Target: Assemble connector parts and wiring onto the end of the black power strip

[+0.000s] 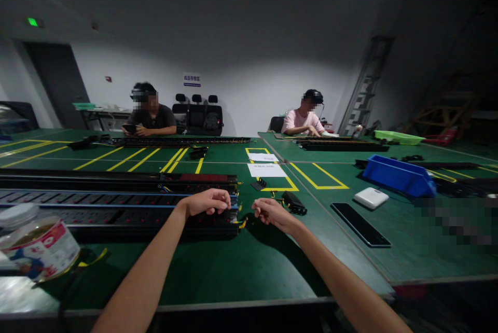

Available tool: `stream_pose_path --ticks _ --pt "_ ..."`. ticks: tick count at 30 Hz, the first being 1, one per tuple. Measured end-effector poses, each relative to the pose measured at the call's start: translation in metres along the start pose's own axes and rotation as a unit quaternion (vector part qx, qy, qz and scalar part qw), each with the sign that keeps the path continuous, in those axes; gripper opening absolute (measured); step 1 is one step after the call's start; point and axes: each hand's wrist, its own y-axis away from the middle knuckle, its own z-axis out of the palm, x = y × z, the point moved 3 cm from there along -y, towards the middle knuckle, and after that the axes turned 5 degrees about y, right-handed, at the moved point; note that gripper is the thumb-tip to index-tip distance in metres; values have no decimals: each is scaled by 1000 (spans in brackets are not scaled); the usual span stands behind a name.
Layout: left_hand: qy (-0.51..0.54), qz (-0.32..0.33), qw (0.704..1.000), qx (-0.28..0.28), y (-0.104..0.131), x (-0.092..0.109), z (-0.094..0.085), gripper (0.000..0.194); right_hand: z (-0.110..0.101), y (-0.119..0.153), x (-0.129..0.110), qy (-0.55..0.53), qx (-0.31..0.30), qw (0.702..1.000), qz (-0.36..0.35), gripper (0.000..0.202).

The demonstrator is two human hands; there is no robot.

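Observation:
My left hand [208, 202] rests over the right end of the long black strips [148, 216], which lie on the green table [218, 276]. Its fingers are curled together; anything in them is too small to tell. Just right of the strip ends, my right hand [269, 212] hangs above the table with thumb and fingers pinched, and what they hold, if anything, cannot be made out. Yellow-black wire ends [243, 223] stick out of the strips between my hands. A small black connector block [293, 202] lies right behind my right hand.
A phone [360, 224], a white case [371, 197] and a blue bin [399, 175] are at the right. A plastic jar [46, 250] stands at the near left. White paper sheets [266, 170] lie ahead. Two people sit across the table near more black strips [342, 144].

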Motion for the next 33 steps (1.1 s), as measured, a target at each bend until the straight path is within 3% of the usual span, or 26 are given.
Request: stream_pose_path --ticks 33 --pt "41 -11 999 14 -1 -4 -2 27 0 0 0 5 -3 1000 -14 45"
